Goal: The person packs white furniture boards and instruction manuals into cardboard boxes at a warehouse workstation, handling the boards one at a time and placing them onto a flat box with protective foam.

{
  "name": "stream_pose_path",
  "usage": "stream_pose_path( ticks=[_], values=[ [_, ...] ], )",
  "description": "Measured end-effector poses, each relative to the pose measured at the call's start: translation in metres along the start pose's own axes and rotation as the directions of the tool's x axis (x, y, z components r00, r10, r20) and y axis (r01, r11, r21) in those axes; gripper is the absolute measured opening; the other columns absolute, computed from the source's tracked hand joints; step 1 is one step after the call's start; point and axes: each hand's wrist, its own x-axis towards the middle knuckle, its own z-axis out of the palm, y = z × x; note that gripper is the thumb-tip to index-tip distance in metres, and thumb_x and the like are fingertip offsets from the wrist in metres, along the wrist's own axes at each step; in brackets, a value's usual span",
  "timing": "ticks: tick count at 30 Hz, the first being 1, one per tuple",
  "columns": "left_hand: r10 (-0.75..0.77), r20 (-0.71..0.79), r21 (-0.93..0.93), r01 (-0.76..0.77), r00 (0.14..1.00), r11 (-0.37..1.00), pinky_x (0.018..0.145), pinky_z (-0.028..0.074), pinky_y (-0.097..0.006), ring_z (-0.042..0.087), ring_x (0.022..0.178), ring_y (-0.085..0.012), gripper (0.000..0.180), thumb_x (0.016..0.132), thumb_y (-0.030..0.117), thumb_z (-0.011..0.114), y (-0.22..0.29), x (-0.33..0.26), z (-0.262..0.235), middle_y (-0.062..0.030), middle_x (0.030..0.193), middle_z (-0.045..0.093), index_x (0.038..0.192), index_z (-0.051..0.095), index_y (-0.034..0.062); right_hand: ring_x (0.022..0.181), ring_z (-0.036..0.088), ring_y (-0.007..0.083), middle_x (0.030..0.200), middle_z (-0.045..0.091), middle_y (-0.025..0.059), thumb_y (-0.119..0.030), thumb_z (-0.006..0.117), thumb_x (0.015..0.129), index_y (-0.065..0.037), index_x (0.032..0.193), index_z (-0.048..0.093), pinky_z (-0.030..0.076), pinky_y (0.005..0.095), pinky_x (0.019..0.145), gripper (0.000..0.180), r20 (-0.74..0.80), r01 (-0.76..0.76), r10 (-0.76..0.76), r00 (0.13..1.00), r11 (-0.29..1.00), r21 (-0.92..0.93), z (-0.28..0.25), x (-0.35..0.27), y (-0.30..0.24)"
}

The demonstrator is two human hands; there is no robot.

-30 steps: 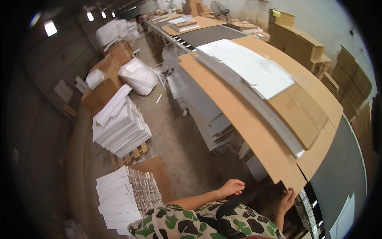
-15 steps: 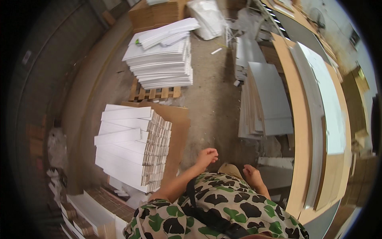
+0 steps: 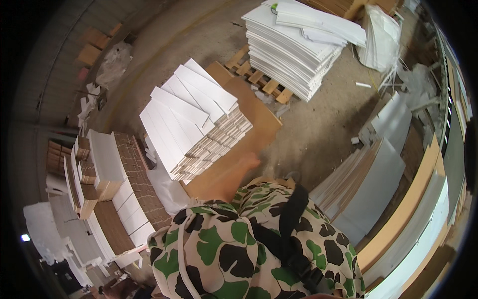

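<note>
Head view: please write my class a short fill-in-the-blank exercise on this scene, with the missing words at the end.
1. The tall stack of white boards stands on a wooden ____.
2. The left hand shows, but no ____ hand can be made out.
3. Compared with the pile of white strips, the tall stack is ____ from the left hand.
4. A ____ strap crosses the patterned garment.

Missing words: pallet; right; farther; black.

A workshop or warehouse: white panels (image 3: 286,55) stacked on a wooden pallet (image 3: 256,76), piled white strips (image 3: 186,122), a concrete floor (image 3: 308,129).
</note>
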Motion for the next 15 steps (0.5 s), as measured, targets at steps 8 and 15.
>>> stream_pose_path(
  ticks=[8,15],
  values=[
    [-0.092,-0.170,-0.268,0.044,0.981,0.962,0.058,0.045,-0.036,0.058,0.065,-0.0207,0.028,0.082,0.033,0.055,0.062,0.064,-0.011,-0.0091,0.073,0.061,0.083,0.063,0.0058,0.086,0.061,0.0302,0.089,0.063,0.0143,-0.020,0.058,0.078,-0.005,0.085,0.065,0.050,0.0386,0.069,0.018,0.445,0.173,0.164,0.880,0.762,-0.623,-0.271,0.120,0.029],
    [-0.115,0.388,0.227,0.026,0.914,0.974,0.072,0.047,-0.041,0.059,0.080,-0.0348,0.029,0.073,0.029,0.058,0.042,0.135,0.006,-0.0202,0.083,0.062,0.080,0.066,0.0013,0.075,0.063,0.0259,0.085,0.064,0.0132,-0.030,0.057,0.082,-0.004,0.098,0.061,0.049,0.0363,0.063,0.031,-0.140,-0.316,0.466,0.874,0.763,0.564,-0.446,0.306,-0.087]
  ],
)
